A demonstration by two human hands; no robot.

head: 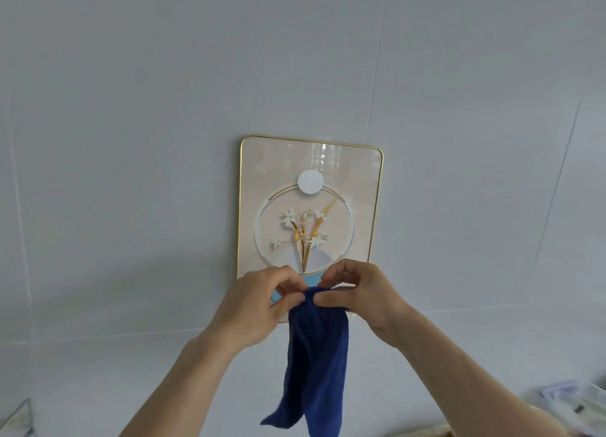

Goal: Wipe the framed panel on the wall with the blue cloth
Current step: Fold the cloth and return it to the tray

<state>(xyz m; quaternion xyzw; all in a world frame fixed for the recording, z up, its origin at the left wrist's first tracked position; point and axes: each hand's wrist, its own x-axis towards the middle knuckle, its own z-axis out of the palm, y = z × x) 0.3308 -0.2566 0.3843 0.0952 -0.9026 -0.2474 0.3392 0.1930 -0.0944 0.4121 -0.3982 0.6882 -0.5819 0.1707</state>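
At the near right corner sits a clear plastic container (pixel 572 404), cut off by the frame edge; something lies inside it, but the contents are too blurred to name. At the near left corner a shiny, mirror-like edge (pixel 18 417) pokes in, also cut off and not identifiable.

One framed panel (pixel 344 174) hangs on the pale grey tiled wall (pixel 131 108), a little right of centre. It has a thin gold rim with rounded corners, a cream face, a white disc near the top and a ring enclosing white flowers on gold stems. Its lower edge and bottom corners are hidden behind the hands and the cloth; a patch of light blue in the picture shows between the fingers. Reflections streak the glossy upper part.

One blue cloth (pixel 316 354) hangs in front of the panel's lower part, gathered at its top edge and drooping down in loose folds to two points near the bottom of the view. Whether it touches the panel cannot be told.

Two bare hands are raised. The left hand (pixel 259 305) pinches the cloth's top edge between thumb and fingertips, and the right hand (pixel 360 295) pinches the same edge just beside it, their fingers nearly meeting. Both forearms run off the bottom edge.
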